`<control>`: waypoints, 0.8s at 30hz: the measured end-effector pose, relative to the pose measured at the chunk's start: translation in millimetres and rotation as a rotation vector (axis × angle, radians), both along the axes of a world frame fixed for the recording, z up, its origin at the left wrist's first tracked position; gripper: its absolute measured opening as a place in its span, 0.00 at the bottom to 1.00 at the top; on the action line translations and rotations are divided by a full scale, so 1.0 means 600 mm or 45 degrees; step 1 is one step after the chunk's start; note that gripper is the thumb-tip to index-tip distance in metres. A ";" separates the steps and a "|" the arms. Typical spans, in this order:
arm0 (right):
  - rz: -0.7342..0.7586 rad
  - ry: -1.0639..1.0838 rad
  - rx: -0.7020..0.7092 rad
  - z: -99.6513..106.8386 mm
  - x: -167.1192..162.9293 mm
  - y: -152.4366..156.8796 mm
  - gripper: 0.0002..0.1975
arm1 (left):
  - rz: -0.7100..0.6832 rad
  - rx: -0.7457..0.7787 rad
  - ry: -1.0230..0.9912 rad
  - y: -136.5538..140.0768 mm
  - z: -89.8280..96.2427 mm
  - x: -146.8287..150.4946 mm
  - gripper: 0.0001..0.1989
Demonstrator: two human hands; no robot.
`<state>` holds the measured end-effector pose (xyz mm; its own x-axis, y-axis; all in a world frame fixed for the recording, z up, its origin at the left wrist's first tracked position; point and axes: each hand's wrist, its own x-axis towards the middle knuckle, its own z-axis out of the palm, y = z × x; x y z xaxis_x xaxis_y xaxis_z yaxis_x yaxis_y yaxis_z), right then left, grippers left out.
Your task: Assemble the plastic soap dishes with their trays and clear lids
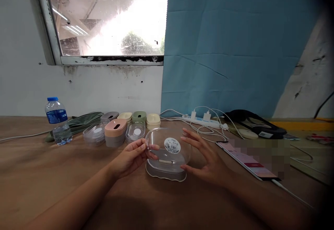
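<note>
My left hand [136,154] pinches the left edge of a clear plastic container [156,138]. It is tilted up, and a round white label [172,145] with a barcode is stuck on it. My right hand [206,158] is at the container's right side with thumb and fingers spread apart. Whether its fingertips touch the plastic, I cannot tell. Just below the clear container, on the table, is a grey plastic piece [165,174] with a wavy lower edge. The clear container partly covers it.
Behind stand a pink-and-grey box [115,133], clear containers [135,131], a green box [139,116] and stacked cream trays [153,120]. A water bottle [57,122] stands left. At right are a power strip [202,120], white cables, a black bag [257,125] and a phone [245,158].
</note>
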<state>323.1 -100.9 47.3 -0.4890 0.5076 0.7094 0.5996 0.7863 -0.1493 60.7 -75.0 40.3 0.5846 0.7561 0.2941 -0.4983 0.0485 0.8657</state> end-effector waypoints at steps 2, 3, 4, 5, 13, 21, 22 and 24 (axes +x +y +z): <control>0.015 0.009 -0.036 -0.008 -0.002 0.006 0.29 | 0.000 -0.002 -0.006 0.004 -0.003 0.001 0.06; 0.020 0.012 -0.066 -0.012 -0.002 0.010 0.29 | 0.030 0.003 0.001 0.006 -0.006 0.001 0.07; 0.022 0.017 -0.101 -0.016 -0.003 0.013 0.28 | 0.079 0.010 0.016 0.010 -0.010 0.002 0.07; 0.020 0.024 -0.140 -0.021 -0.003 0.017 0.27 | 0.139 0.017 0.046 0.014 -0.014 0.002 0.08; 0.085 -0.101 -0.687 -0.040 -0.005 0.032 0.30 | 0.423 0.151 0.494 0.042 -0.050 -0.010 0.23; 0.118 -0.214 -0.838 -0.032 0.000 0.029 0.35 | 0.229 0.342 0.687 0.042 -0.051 -0.006 0.17; 0.125 -0.200 -0.826 -0.033 0.001 0.031 0.34 | 0.201 0.339 0.646 0.042 -0.051 -0.006 0.18; 0.121 -0.167 -0.798 -0.037 0.003 0.036 0.34 | 0.149 0.382 0.553 0.042 -0.054 -0.006 0.21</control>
